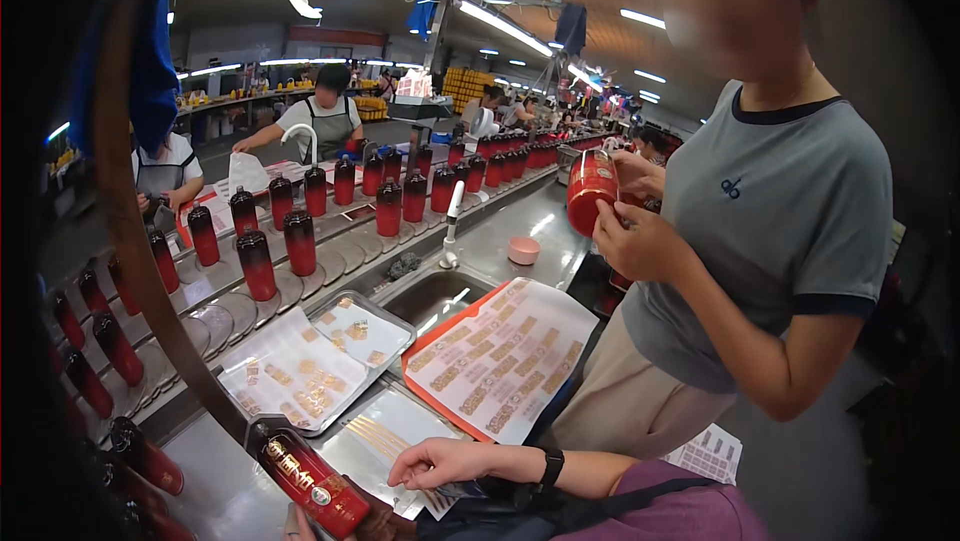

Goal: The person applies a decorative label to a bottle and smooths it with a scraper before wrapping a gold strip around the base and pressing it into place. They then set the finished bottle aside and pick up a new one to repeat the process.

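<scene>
Okay, from the head view: got a glossy red bottle [315, 486] at lower left, held tilted near its base by the left hand [298, 524], probably to face the gold-marked front upward. Can only partly see those fingers, but looks like grasping. Can spot nothing in the right hand [440, 461], just loosely curled, released fingers near gold strips [380, 438] on the counter [215, 451]. See gold decals [318, 378] spread on a paper-lined tray [292, 334], likely for easy picking.
</scene>
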Available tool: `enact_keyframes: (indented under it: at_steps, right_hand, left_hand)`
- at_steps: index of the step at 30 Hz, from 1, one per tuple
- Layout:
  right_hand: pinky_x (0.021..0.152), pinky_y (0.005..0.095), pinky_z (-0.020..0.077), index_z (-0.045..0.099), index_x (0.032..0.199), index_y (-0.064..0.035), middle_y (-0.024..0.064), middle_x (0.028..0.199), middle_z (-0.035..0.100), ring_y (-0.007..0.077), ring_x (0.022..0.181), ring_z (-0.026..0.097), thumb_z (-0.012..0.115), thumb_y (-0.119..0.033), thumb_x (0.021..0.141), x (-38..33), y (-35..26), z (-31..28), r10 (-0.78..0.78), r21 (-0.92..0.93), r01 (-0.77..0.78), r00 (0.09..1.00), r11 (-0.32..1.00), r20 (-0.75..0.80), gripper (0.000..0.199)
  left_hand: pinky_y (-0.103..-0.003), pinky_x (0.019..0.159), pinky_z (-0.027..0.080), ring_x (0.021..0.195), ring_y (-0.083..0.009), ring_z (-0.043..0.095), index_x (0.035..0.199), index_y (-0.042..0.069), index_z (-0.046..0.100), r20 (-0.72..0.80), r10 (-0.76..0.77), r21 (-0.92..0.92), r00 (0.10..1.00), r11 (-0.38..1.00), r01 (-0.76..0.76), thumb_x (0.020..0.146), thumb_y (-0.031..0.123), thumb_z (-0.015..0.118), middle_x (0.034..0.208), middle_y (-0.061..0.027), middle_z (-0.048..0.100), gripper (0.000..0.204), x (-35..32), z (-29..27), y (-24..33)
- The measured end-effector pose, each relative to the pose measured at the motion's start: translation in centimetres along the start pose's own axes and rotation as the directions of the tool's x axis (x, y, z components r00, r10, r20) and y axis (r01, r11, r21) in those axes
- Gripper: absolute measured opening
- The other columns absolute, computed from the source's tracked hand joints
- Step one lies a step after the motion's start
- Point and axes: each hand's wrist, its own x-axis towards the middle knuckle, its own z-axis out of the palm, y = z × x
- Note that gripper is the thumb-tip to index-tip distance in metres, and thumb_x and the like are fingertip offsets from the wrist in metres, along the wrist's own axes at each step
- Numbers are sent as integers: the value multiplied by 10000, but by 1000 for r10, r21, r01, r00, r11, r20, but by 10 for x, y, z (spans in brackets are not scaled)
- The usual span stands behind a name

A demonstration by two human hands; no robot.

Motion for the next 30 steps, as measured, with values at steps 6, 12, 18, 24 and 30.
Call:
enact_keyframes:
  at_steps: [6, 12, 18, 24, 30]
  right_hand:
    - [888, 294, 486, 689, 1133, -19, 62, 1033, 684, 135, 993, 620, 627, -163, 941, -2, -20, 5, -105, -209, 125, 989, 970, 105, 248]
    - [813, 290, 476, 749, 1018, -12, 77, 943, 665, 170, 926, 608, 674, 17, 837, -9, -22, 15, -64, -347, 85, 995, 934, 71, 198]
    - [685, 227, 462, 742, 955, 6, 72, 922, 650, 129, 810, 646, 661, 80, 824, 12, -21, 31, 86, -231, -54, 988, 971, 127, 171]
    - [659, 235, 516, 710, 967, 41, 105, 943, 605, 196, 795, 721, 618, 103, 849, 35, -31, 59, 137, -58, -127, 961, 990, 242, 163]
    - [638, 231, 513, 697, 1027, 26, 95, 958, 597, 139, 688, 674, 592, 102, 868, 41, -30, 64, 203, -118, -176, 942, 977, 269, 205]
  left_hand:
    - [-549, 1077, 357, 1230, -448, 520, 1360, -7, 544, 114, -124, -49, 986, 990, 130, 772, 222, 732, 1331, -244, 571, 660, -22, -2, -12]
    - [-423, 867, 524, 1032, -375, 629, 1318, -25, 573, -38, 3, -103, 999, 995, -7, 734, 208, 803, 1230, -216, 613, 669, 1, -7, 7]
    - [-366, 836, 554, 966, -328, 661, 1286, -20, 602, -38, -61, -99, 997, 993, 57, 719, 227, 835, 1217, -204, 612, 662, -21, -4, 13]
    - [-361, 831, 568, 949, -306, 657, 1265, -4, 619, -213, 143, -35, 967, 987, -154, 736, 190, 810, 1205, -158, 623, 595, -18, -7, -1]
    - [-350, 893, 530, 1031, -288, 603, 1276, 59, 623, -104, 132, -100, 986, 985, -142, 771, 209, 787, 1294, -114, 578, 552, -11, -20, 2]
